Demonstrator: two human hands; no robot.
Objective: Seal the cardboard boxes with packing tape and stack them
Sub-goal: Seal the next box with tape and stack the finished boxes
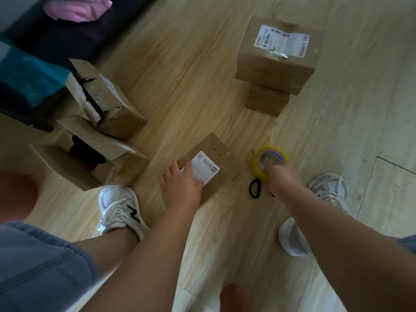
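A small cardboard box (216,154) with a white label lies on the wood floor in front of me. My left hand (182,185) rests on its near end, fingers spread over the label. To the right, my right hand (279,179) grips a yellow roll of packing tape (270,158), fingers hooked into its core. Black-handled scissors (254,190) lie on the floor just under that hand. At the back right, a taped box with a shipping label (279,57) sits on top of a smaller box (265,100).
Two torn, open cardboard boxes (105,102) (90,161) stand at the left, beside my left shoe (119,208). My right shoe (328,190) is near the scissors. Dark furniture (74,34) with pink and teal items runs along the upper left.
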